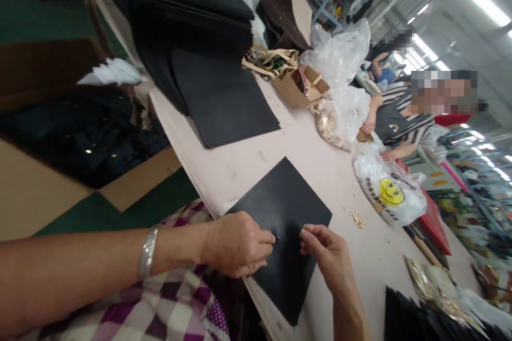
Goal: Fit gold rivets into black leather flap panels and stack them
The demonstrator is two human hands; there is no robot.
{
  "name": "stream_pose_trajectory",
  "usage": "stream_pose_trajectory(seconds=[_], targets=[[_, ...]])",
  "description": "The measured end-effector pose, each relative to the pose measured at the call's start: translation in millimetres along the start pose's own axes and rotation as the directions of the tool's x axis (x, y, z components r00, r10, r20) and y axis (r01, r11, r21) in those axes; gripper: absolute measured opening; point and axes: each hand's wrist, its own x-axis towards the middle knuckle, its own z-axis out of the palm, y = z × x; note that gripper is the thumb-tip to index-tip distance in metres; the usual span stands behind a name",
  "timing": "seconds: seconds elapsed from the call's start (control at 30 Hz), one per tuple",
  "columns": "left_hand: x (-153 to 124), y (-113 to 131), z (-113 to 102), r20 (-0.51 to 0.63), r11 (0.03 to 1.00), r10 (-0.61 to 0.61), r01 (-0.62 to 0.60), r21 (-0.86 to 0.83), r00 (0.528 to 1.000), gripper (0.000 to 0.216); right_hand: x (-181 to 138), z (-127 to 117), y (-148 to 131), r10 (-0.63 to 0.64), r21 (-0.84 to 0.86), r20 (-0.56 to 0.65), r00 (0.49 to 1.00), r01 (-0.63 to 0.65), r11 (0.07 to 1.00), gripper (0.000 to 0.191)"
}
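While working low over the bench (252, 157), keeps a black panel (288, 218) flat at its near edge, between both hands, presumably so as to have firm backing under any pressing. Rests the left hand (238, 245) over the panel's nine o'clock side, perhaps to steady it; holds those fingers curled closed beside a tiny shiny spot, but cannot tell whether gripping anything. Holds the right hand (328, 250) opposite, at three o'clock, fingers pinched together over the panel; again cannot tell whether holding something small.

Note the little heap of gold pieces (358, 220) just short of three o'clock, likely left loose there for easy picking by the right hand. See the stacked black sheets (236, 101) at eleven o'clock, laid flat and well aligned, probably to stay uncreased and near. Find the open carton (294, 90) at twelve o'clock and the smiley bag (392, 192) between two and three, both set beyond the panel, leaving elbow room.
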Motion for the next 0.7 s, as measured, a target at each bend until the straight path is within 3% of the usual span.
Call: stream_pose_trajectory(seconds=[0.07, 0.17, 0.33, 0.7], targets=[[-1, 0, 2, 0.007, 0.999, 0.0, -0.001, 0.033, 1.0, 0.01, -16, 25, -5, 0.023, -0.006, 0.102, 0.995, -0.023, 1.0, 0.031], [-2, 1, 3, 0.013, 0.997, 0.005, -0.006, 0.08, 1.0, 0.012, -22, 41, -9, 0.02, -0.178, 0.155, 0.988, 0.008, 0.984, 0.025], [-3, 0, 2, 0.0, 0.996, 0.015, -0.015, 0.091, 1.0, 0.013, -12, 41, -15, 0.03, -0.345, 0.156, 0.987, 0.026, 0.938, 0.023], [-5, 0, 2, -0.008, 0.999, 0.004, -0.004, 0.038, 1.0, 0.015, 1, 40, -23, 0.227, -0.368, 0.211, 0.951, -0.138, 0.919, 0.019]])
